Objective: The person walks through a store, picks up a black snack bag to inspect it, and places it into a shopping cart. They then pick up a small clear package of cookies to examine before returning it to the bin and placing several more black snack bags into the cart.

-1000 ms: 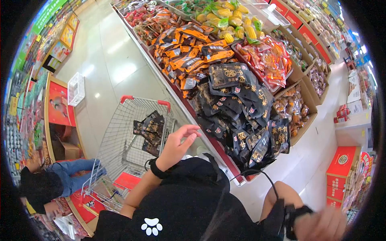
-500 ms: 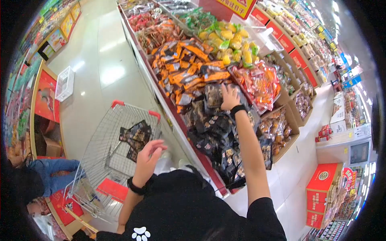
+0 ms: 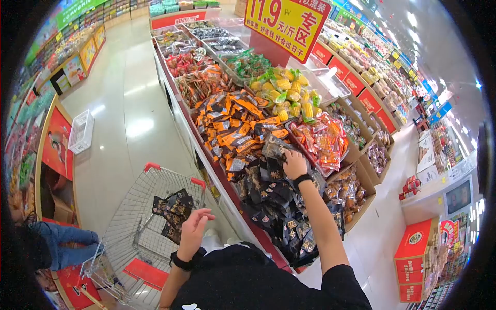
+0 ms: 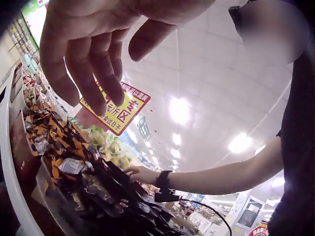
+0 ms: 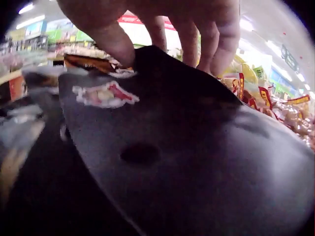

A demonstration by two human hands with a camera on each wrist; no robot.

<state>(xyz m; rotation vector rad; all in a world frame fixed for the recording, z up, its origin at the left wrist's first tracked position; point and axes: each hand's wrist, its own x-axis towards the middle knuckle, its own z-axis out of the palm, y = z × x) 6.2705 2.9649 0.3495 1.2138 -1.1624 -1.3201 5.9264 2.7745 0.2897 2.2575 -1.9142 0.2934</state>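
On the pile of black snack packets [image 3: 274,201], my right hand [image 3: 295,164] grips the top edge of one black packet [image 5: 187,123]. The right wrist view shows the thumb on one side of that edge and the fingers [image 5: 187,42] over the other. A small red-and-white logo marks the packet near its corner. My left hand [image 3: 192,232] hangs loosely with nothing in it, between the display table and the shopping cart [image 3: 135,204]. Its fingers [image 4: 74,78] are slightly bent in the left wrist view. Several black packets [image 3: 174,211] lie inside the cart.
Beyond the pile lie orange-and-black packets [image 3: 235,119], bagged corn [image 3: 289,90] and red packets [image 3: 323,139]. A yellow price sign [image 3: 287,26] stands over the display. A person in jeans [image 3: 72,245] is at the left, near a white basket [image 3: 81,133] on the floor.
My right hand has come up from the lower right onto the pile, first touching the top packets with spread fingers, then gripping one. The head view has tilted up, showing the price sign.
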